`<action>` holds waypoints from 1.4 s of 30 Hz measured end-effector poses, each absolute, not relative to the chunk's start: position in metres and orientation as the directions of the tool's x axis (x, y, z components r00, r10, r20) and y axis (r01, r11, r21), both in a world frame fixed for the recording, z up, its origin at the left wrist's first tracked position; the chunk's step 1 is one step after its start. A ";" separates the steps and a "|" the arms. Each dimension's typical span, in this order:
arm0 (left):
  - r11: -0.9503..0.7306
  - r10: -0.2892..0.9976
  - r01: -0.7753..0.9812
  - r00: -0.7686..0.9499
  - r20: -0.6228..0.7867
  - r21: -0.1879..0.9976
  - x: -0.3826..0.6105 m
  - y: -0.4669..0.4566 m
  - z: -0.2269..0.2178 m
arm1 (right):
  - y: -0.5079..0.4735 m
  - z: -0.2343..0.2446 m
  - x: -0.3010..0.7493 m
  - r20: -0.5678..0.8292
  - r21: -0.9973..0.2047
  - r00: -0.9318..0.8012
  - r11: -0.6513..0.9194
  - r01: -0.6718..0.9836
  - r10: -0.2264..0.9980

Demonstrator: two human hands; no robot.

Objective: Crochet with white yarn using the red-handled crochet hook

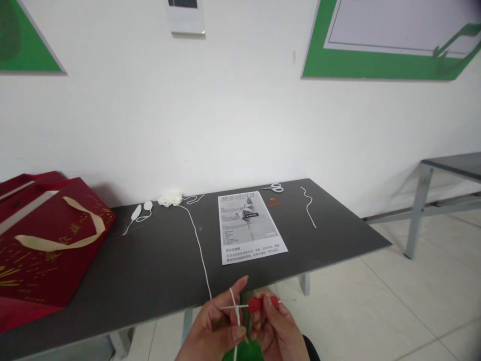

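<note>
My left hand [218, 326] is at the bottom middle, in front of the table edge, with white yarn [237, 321] looped over its raised index finger and pinched by the thumb. My right hand [276, 326] grips a crochet hook by its red handle [256, 304]. The thin metal shaft of the hook points left and crosses the yarn by my left fingers. From my left hand the strand [199, 245] runs back across the table to a loose heap of white yarn [172, 198].
On the dark table [158, 271] lie a printed instruction sheet [250, 230], scissors [276, 187], a small orange ring [272, 199], a red stick [274, 204], a cut piece of yarn [308, 205] and two white crocheted pieces [137, 212]. Red gift bags [48, 240] stand at the left.
</note>
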State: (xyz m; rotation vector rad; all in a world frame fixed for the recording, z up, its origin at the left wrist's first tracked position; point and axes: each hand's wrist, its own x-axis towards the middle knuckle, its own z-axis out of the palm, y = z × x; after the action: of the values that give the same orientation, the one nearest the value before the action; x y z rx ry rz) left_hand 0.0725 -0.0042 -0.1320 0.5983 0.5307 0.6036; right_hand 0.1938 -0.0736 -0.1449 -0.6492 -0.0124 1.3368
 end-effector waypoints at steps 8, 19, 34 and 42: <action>0.651 0.670 -0.341 0.679 -0.301 0.678 0.069 0.000 -0.123 | -0.072 -0.146 0.193 -0.314 -0.539 0.329 0.118 -0.834 0.890; 0.565 0.712 -0.335 0.660 -0.241 0.754 0.066 0.007 -0.129 | -0.070 -0.148 0.195 -0.317 -0.498 0.289 0.101 -0.861 0.903; 0.192 0.893 -0.098 0.431 -0.132 0.977 0.060 -0.003 -0.129 | -0.069 -0.151 0.192 -0.323 -0.618 0.411 0.139 -0.774 0.853; 0.084 0.944 0.020 0.319 -0.086 0.996 0.062 -0.007 -0.132 | -0.080 -0.147 0.192 0.011 -0.963 0.600 0.170 -0.210 0.800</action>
State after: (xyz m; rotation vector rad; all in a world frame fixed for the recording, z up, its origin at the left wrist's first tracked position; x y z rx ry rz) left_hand 0.0623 -0.0065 -0.1316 1.2878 1.0110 0.9039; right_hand 0.1923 -0.0796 -0.1472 -1.1933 -0.6069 0.7830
